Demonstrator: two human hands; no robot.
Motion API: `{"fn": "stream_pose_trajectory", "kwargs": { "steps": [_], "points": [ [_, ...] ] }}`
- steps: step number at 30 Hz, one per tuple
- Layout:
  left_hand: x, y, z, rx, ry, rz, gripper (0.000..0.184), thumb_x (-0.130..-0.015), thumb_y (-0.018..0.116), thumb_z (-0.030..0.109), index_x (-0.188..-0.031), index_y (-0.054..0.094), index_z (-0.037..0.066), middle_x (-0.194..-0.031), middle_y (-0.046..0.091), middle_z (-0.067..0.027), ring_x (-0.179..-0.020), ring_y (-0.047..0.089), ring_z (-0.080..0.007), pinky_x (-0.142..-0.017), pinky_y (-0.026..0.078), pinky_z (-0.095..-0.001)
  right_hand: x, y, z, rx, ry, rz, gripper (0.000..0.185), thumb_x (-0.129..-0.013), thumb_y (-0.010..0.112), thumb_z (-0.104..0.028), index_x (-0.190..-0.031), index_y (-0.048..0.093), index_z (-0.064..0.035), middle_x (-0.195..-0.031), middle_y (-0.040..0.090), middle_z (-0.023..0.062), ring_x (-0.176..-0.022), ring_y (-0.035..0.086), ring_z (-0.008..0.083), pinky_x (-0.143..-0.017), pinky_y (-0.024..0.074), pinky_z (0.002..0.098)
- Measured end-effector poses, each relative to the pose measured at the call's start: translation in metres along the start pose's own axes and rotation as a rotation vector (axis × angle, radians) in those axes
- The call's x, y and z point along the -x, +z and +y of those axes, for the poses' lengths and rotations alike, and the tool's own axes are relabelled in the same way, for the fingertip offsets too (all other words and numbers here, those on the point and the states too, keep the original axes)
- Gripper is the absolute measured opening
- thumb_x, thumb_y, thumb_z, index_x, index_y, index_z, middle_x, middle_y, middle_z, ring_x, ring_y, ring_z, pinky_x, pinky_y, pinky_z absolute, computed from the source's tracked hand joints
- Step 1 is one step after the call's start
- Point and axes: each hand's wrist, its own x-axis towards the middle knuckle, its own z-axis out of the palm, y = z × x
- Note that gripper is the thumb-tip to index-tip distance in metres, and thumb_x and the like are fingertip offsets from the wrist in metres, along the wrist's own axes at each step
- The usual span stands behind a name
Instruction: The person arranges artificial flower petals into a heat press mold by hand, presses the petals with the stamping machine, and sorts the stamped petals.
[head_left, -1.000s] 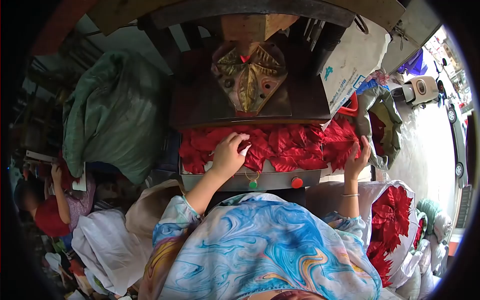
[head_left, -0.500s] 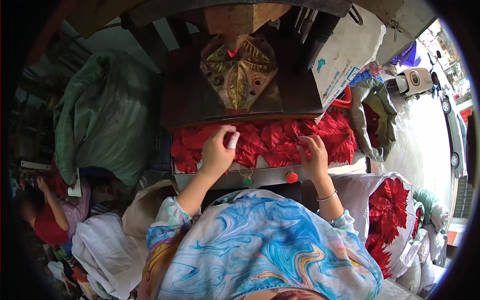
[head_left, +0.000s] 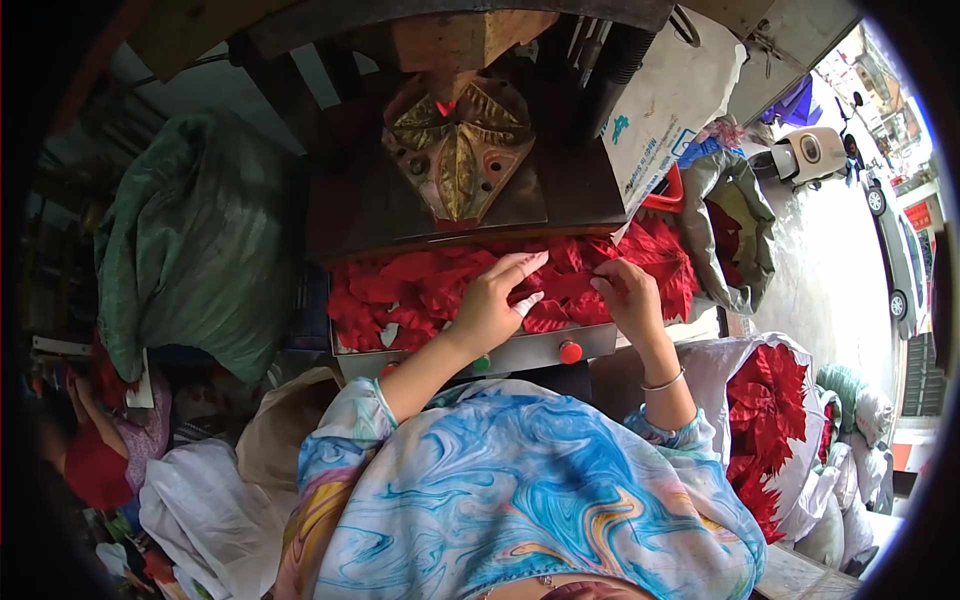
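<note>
Red fabric poinsettia petals point(head_left: 400, 300) lie heaped along the tray ledge in front of me. My left hand point(head_left: 495, 308) is over the middle of the heap, thumb and fingers apart, with white tape around the thumb. At the right part of the heap, my right hand point(head_left: 632, 300) has its fingers curled together at the edge of a red petal piece point(head_left: 575, 285). Behind the petals stands a press with a brass leaf-shaped mould point(head_left: 458, 165), pointed toward me. A small red bit shows at the mould's top.
A red button point(head_left: 570, 352) and a green button point(head_left: 480, 364) sit on the front panel. A green sack point(head_left: 205, 240) stands left, an open sack point(head_left: 735, 235) right. A white sack of red petals point(head_left: 765, 420) is near my right elbow. Another person point(head_left: 100, 450) sits at far left.
My left hand has moved right across the petals, toward my right hand. My right hand's fingers have closed in more. The whole view has shifted slightly.
</note>
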Motion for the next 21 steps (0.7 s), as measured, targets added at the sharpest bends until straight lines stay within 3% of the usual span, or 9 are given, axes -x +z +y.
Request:
{"fn": "stream_pose_trajectory", "kwargs": {
  "steps": [4, 8, 11, 13, 15, 16, 17, 19, 21],
  "points": [
    [-0.018, 0.001, 0.000, 0.162, -0.072, 0.004, 0.049, -0.082, 0.074, 0.006, -0.130, 0.060, 0.006, -0.114, 0.069, -0.0132, -0.114, 0.063, -0.0294, -0.098, 0.049, -0.0364, -0.020, 0.005, -0.027, -0.108, 0.049, -0.109, 0.014, -0.082, 0.074, -0.005, -0.093, 0.067, -0.0018, -0.074, 0.065, 0.0089, -0.057, 0.056, 0.0142, -0.055, 0.0453, 0.0283],
    [-0.005, -0.016, -0.022, 0.056, -0.288, 0.093, 0.019, -0.086, 0.074, 0.010, -0.098, 0.068, -0.004, -0.091, 0.073, -0.0159, -0.084, 0.069, -0.0189, -0.076, 0.052, -0.0313, -0.035, 0.048, -0.044, -0.390, 0.039, -0.128, 0.017, -0.086, 0.073, -0.008, -0.101, 0.070, -0.0012, -0.075, 0.067, 0.0038, -0.062, 0.057, 0.0059, -0.057, 0.0457, 0.0221],
    [0.022, -0.026, -0.040, -0.068, -0.317, 0.221, 0.023, -0.085, 0.076, 0.012, -0.096, 0.067, -0.006, -0.087, 0.072, -0.0151, -0.080, 0.067, -0.0165, -0.075, 0.052, -0.0311, -0.037, 0.092, -0.038, -0.495, 0.116, -0.208, 0.015, -0.087, 0.073, -0.008, -0.100, 0.070, -0.0011, -0.076, 0.066, 0.0015, -0.063, 0.058, 0.0050, -0.057, 0.0455, 0.0208],
    [0.032, -0.042, -0.044, -0.056, -0.351, 0.237, 0.024, -0.084, 0.078, 0.015, -0.094, 0.066, -0.004, -0.082, 0.071, -0.0101, -0.071, 0.064, -0.0136, -0.067, 0.052, -0.0292, -0.038, 0.110, -0.046, -0.711, 0.207, -0.059, 0.013, -0.089, 0.071, -0.009, -0.099, 0.069, -0.0012, -0.073, 0.064, -0.0011, -0.061, 0.056, 0.0047, -0.054, 0.0438, 0.0202],
    [0.036, -0.058, -0.045, 0.178, -0.656, 0.136, 0.035, -0.084, 0.079, 0.021, -0.103, 0.066, -0.006, -0.079, 0.070, -0.0130, -0.067, 0.069, -0.0181, -0.061, 0.053, -0.0311, -0.041, 0.106, -0.033, -0.691, 0.334, 0.009, 0.009, -0.093, 0.067, -0.010, -0.096, 0.067, -0.0015, -0.069, 0.060, -0.0014, -0.054, 0.051, 0.0031, -0.046, 0.0389, 0.0193],
    [0.041, -0.061, -0.052, 0.264, -0.694, 0.153, 0.030, -0.086, 0.077, 0.019, -0.103, 0.066, -0.004, -0.076, 0.067, -0.0079, -0.063, 0.067, -0.0119, -0.054, 0.051, -0.0282, -0.043, 0.100, -0.030, -0.637, 0.339, 0.000, 0.009, -0.094, 0.067, -0.011, -0.095, 0.067, -0.0016, -0.068, 0.060, -0.0010, -0.054, 0.051, 0.0030, -0.045, 0.0386, 0.0194],
    [0.042, -0.062, -0.057, 0.262, -0.696, 0.166, 0.030, -0.086, 0.077, 0.019, -0.103, 0.066, -0.004, -0.076, 0.067, -0.0079, -0.063, 0.067, -0.0119, -0.054, 0.051, -0.0282, -0.045, 0.094, -0.027, -0.583, 0.342, -0.009, 0.009, -0.094, 0.067, -0.011, -0.094, 0.067, -0.0016, -0.068, 0.060, -0.0006, -0.053, 0.051, 0.0030, -0.044, 0.0384, 0.0194],
    [0.045, -0.060, -0.059, 0.503, -0.776, 0.236, 0.028, -0.089, 0.074, 0.017, -0.104, 0.065, -0.004, -0.078, 0.067, -0.0087, -0.063, 0.067, -0.0114, -0.052, 0.051, -0.0280, -0.042, 0.091, -0.031, -0.574, 0.361, -0.137, 0.014, -0.093, 0.068, -0.012, -0.101, 0.066, -0.0005, -0.067, 0.059, -0.0001, -0.052, 0.051, 0.0040, -0.045, 0.0410, 0.0200],
    [0.044, -0.055, -0.062, 0.455, -0.770, 0.177, 0.026, -0.089, 0.072, 0.016, -0.106, 0.065, -0.004, -0.080, 0.068, -0.0089, -0.064, 0.067, -0.0132, -0.053, 0.051, -0.0282, -0.039, 0.092, -0.043, -0.583, 0.318, -0.381, 0.023, -0.092, 0.069, -0.012, -0.110, 0.065, 0.0008, -0.066, 0.059, 0.0001, -0.053, 0.053, 0.0054, -0.045, 0.0433, 0.0209]
  ]
}}
